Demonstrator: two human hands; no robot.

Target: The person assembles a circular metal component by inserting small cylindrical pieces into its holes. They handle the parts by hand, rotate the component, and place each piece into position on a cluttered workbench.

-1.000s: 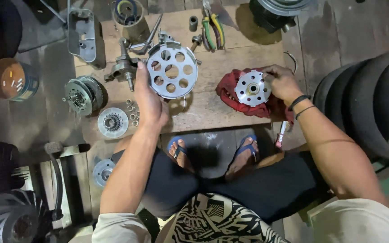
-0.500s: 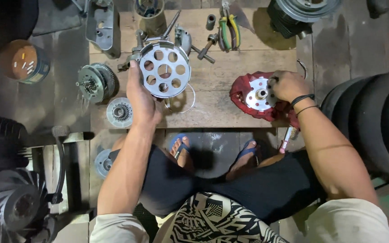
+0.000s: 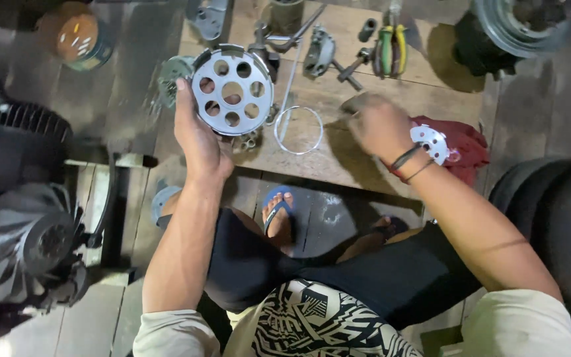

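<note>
the right hand [image 3: 379, 125] has left the small disc [image 3: 431, 142] on the red rag [image 3: 460, 142] and now hovers blurred over the desk [image 3: 325, 158], fingers loosely curled, empty. the left hand [image 3: 201, 135] grips the drum [image 3: 232, 89] by its rim, above the desk's left edge.

One head cam only, no 2nd view to overlap, looks steeply down from above the seated person, fairly close, wooden board [image 3: 338, 155] w/ parts across top centre of frame, lap at bottom centre, arms reach up from bottom edge, tyres [image 3: 556, 225] at right edge
</note>
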